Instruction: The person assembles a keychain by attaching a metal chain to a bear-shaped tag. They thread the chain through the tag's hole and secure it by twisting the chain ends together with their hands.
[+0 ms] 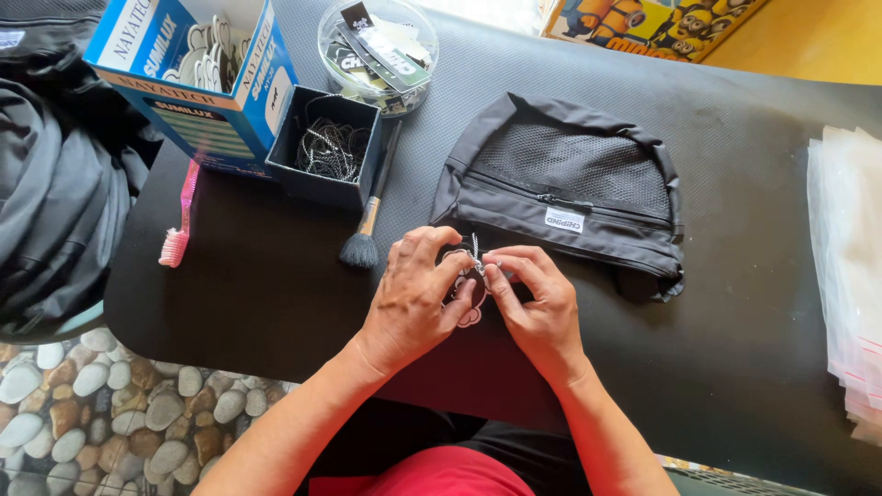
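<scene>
My left hand point(418, 294) and my right hand point(536, 303) meet over the black table near its front edge. Together they pinch a small flat charm point(469, 310) with a black and white outline and a short silver ball chain point(476, 253) at its top. Most of the charm is hidden under my fingers. Just behind my hands lies a black mesh zip pouch point(570, 188) with a small white label.
A small dark box of ball chains point(329, 147) stands at the back left beside a blue carton of charms point(197, 69). A brush point(372, 216), a pink toothbrush point(179, 220), a clear round tub of tags point(378, 50) and stacked clear bags point(850, 266) are around.
</scene>
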